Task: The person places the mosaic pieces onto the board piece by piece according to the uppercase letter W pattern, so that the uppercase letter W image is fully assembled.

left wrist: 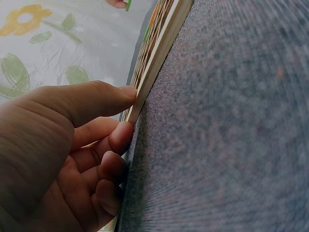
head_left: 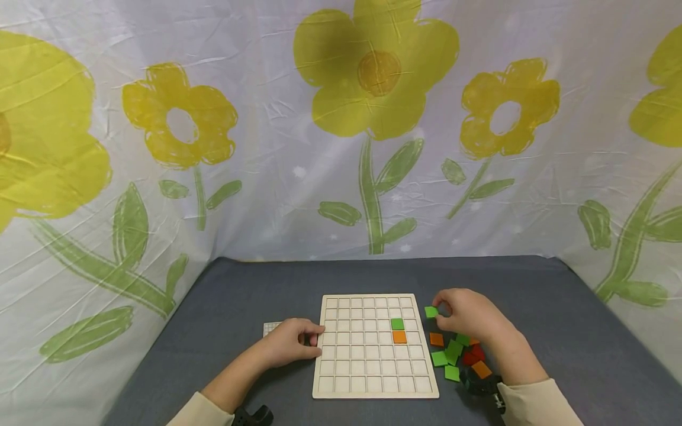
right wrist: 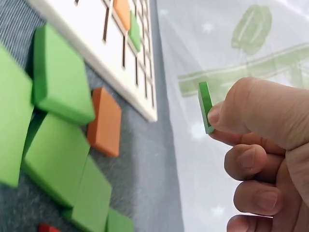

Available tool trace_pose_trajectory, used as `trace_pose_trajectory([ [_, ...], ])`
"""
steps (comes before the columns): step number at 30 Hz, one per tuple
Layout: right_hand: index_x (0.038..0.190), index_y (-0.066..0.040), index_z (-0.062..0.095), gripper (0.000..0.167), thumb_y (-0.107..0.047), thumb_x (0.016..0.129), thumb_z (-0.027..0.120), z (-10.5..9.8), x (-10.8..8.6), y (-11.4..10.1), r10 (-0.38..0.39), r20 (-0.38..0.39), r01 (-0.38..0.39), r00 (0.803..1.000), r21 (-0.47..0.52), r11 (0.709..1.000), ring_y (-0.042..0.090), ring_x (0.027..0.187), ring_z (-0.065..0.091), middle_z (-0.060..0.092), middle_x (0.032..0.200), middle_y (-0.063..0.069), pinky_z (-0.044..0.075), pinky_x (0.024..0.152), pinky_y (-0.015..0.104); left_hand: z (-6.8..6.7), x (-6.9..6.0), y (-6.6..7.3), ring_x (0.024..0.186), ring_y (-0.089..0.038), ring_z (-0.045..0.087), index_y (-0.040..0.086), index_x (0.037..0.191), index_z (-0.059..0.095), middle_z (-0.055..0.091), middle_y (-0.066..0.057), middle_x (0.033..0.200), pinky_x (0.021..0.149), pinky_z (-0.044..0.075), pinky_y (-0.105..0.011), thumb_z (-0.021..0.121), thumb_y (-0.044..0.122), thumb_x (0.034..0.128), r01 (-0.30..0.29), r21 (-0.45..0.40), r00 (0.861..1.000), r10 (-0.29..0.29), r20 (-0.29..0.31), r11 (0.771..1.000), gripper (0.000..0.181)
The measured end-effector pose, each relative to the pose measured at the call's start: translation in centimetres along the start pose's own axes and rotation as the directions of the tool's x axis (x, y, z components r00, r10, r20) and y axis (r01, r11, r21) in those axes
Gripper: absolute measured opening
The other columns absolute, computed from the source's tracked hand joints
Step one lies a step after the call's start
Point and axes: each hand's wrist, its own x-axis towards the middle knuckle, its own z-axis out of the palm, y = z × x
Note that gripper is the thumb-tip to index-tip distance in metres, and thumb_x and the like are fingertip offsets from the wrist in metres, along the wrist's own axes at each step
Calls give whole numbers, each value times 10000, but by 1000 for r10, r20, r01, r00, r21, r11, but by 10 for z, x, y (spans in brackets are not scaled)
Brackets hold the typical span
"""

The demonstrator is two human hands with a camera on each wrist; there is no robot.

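A pale wooden grid board (head_left: 373, 387) lies on the dark cloth. In its grid sit a green tile (head_left: 397, 324) and, directly below it, an orange tile (head_left: 399, 337). The left hand (head_left: 290, 343) holds the board's left edge; in the left wrist view its thumb and forefinger (left wrist: 87, 130) touch that edge. Beyond the board's right edge, the right hand (head_left: 469, 313) pinches a green tile (head_left: 431, 312) above the cloth. The right wrist view shows this green tile (right wrist: 205, 106) upright between thumb and forefinger of the right hand (right wrist: 260, 140).
Right of the board lies a loose group of green tiles (head_left: 439, 358), orange tiles (head_left: 436, 339) and red tiles (head_left: 473, 355), near the right wrist. A small gridded card (head_left: 270, 327) lies partly behind the left hand. A flowered curtain (head_left: 266, 148) stands behind the table.
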Motion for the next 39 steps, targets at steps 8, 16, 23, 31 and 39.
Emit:
trace_pose_trajectory([
  [8, 1050, -98, 742, 187, -167, 880, 778, -7, -4, -20, -9, 16, 9, 1000, -37, 999, 140, 593, 433, 494, 682, -21, 370, 591, 346, 1, 2, -3, 622, -32, 448, -64, 1258, 691, 595, 65, 839, 624, 428, -248, 821, 126, 871, 25, 17, 1000, -25, 3, 1000, 449],
  [16, 1051, -119, 760, 177, -186, 890, 789, -11, -7, -35, -68, 32, 70, 997, -47, 996, 109, 607, 445, 531, 721, -90, 386, 589, 327, 1, 1, -2, 617, -30, 446, -59, 1247, 697, 587, 79, 833, 626, 429, -249, 812, 121, 880, 12, 29, 1000, -12, 12, 1000, 425],
  [23, 1061, -127, 768, 191, -197, 886, 802, -6, -9, -45, -101, 61, 104, 993, -47, 994, 86, 554, 438, 508, 665, -100, 409, 591, 318, 1, 1, -1, 619, -35, 441, -54, 1258, 695, 587, 78, 837, 626, 422, -248, 812, 124, 881, 25, 20, 1000, -25, 13, 1000, 432],
  [31, 1017, -165, 773, 158, -196, 868, 813, 5, -8, -52, -158, 118, 164, 980, -41, 986, 69, 622, 463, 578, 758, -123, 416, 583, 318, 1, 0, 0, 626, -49, 446, -63, 1262, 689, 587, 64, 838, 628, 423, -259, 816, 120, 878, 27, 15, 1000, -27, 13, 1000, 444],
  [39, 961, -166, 778, 111, -169, 851, 792, 14, -5, -56, -215, 153, 224, 965, -48, 973, 77, 611, 442, 566, 731, -124, 403, 569, 317, 1, 1, 2, 623, -36, 444, -63, 1264, 688, 599, 58, 847, 639, 430, -250, 806, 116, 884, 25, 29, 1000, -25, 12, 999, 436],
])
